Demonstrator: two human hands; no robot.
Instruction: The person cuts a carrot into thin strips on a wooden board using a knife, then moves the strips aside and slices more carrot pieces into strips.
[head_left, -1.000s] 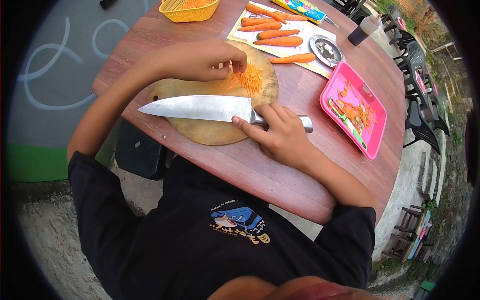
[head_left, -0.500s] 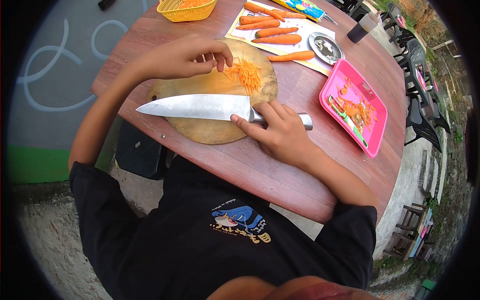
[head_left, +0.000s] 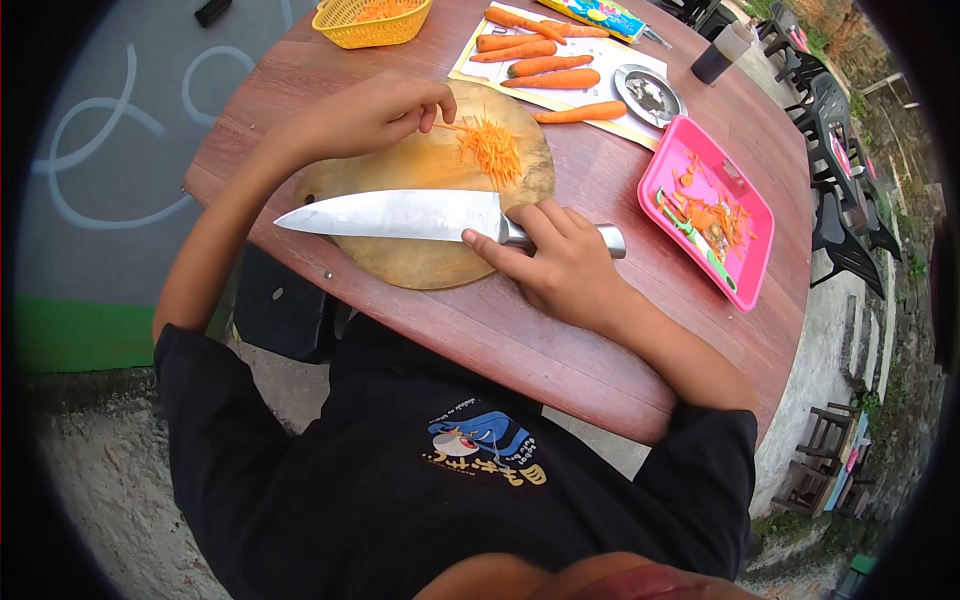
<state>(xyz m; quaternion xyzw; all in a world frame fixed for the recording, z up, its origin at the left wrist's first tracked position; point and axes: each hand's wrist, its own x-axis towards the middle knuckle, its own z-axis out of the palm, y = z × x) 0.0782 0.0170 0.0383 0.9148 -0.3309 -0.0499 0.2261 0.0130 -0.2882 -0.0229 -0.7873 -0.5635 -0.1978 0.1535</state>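
A round wooden cutting board (head_left: 430, 265) lies at the table's near edge, with a small heap of carrot shreds (head_left: 490, 150) on its upper right. My left hand (head_left: 395, 115) hangs over the board's upper left, fingers curled down and pinched, with a thin carrot strip showing at the fingertips beside the heap. Across the board lies a large chef's knife (head_left: 400, 214), its tip pointing left past the board's edge. My right hand (head_left: 565, 262) is closed around the knife's handle, thumb near the base of the blade.
Several whole carrots (head_left: 550, 82) lie on a paper sheet at the back, beside a metal ashtray (head_left: 650, 95). A pink tray (head_left: 735, 285) with carrot scraps and a green-handled peeler (head_left: 700, 240) stands right. A yellow basket (head_left: 370, 32) and a dark sauce bottle (head_left: 722, 55) stand farther back.
My left hand has drawn slightly left from the carrot heap, and its fingers have closed into a pinch with a carrot strip. The right hand and knife stay in place.
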